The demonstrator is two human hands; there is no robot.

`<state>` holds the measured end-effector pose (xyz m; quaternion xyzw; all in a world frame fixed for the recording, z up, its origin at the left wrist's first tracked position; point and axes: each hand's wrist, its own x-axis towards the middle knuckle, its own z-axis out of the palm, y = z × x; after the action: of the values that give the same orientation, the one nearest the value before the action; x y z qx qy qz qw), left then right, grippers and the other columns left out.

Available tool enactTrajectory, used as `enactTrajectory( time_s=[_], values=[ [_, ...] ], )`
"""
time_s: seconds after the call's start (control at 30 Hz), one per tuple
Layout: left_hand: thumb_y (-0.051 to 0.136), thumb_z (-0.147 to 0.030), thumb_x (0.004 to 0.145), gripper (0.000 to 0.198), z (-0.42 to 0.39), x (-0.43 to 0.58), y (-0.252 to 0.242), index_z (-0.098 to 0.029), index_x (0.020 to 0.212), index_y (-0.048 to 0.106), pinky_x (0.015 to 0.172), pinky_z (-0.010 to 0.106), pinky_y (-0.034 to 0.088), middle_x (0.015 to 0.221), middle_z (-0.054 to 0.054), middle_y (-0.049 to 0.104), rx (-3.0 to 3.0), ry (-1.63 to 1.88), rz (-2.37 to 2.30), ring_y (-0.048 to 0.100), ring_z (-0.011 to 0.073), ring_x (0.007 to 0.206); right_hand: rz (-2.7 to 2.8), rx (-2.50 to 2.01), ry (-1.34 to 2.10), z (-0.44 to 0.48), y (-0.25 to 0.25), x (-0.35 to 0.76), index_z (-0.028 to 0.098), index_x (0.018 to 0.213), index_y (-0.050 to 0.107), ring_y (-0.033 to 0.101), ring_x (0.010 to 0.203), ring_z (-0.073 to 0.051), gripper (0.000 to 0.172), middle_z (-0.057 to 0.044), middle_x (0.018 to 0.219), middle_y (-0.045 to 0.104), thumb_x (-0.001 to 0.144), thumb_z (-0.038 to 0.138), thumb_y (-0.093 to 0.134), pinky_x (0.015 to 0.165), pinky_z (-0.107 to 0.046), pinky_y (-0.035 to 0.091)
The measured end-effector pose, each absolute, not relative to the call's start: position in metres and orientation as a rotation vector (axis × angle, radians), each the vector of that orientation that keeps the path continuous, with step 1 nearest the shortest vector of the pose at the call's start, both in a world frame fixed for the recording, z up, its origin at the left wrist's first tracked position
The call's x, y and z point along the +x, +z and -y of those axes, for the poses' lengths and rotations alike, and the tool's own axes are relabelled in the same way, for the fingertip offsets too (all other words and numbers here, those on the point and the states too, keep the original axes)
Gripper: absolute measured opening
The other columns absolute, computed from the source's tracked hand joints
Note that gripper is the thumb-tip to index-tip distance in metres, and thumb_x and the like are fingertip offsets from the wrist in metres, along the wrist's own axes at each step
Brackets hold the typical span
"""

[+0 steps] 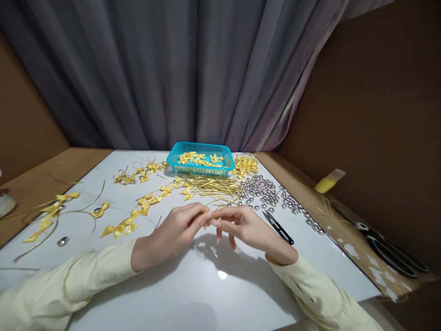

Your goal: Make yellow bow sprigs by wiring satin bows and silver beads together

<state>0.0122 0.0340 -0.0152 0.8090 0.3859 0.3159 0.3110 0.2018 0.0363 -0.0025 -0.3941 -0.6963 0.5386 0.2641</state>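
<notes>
My left hand (pixel 172 234) and my right hand (pixel 246 227) meet fingertip to fingertip over the middle of the white table (pixel 206 285). Both pinch something small and thin between them, too small to name. Just beyond the fingers lies a heap of gold wires (pixel 210 186). Silver beads (pixel 262 189) are piled to the right of it. Small black snips (pixel 278 226) lie beside my right hand.
A blue basket (pixel 201 169) with yellow ribbon bows stands at the back. Yellow bows (pixel 126 225) lie scattered to the left, some on wire hoops. Black scissors (pixel 389 248) and a yellow glue bottle (pixel 329 181) rest on the brown ledge to the right. A grey curtain hangs behind.
</notes>
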Motion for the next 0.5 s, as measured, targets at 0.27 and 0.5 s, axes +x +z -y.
enactTrajectory(
  time_s=[0.27,0.5],
  values=[
    [0.036,-0.018,0.096,0.023,-0.0348,0.0094,-0.0225,-0.016,0.082,0.054,0.066,0.025,0.041,0.079,0.001,0.056,2.396,0.917,-0.958,0.053,0.0123,0.07,1.945,-1.201,1.198,-0.0347,-0.0091,0.2014,0.013,0.09,0.072,0.057,0.047,-0.01,0.027,-0.004,0.065,0.065,0.087,0.03,0.052,0.039,-0.018,0.046],
    [0.04,-0.024,0.095,0.024,-0.0345,0.0116,-0.0162,-0.017,0.08,0.057,0.063,0.024,0.04,0.074,-0.001,0.057,2.208,0.853,-1.057,0.053,0.0119,0.068,1.923,-1.186,1.17,-0.0349,-0.009,0.2005,0.016,0.098,0.07,0.057,0.048,-0.01,0.027,-0.004,0.073,0.068,0.086,0.034,0.054,0.035,-0.018,0.045]
  ],
)
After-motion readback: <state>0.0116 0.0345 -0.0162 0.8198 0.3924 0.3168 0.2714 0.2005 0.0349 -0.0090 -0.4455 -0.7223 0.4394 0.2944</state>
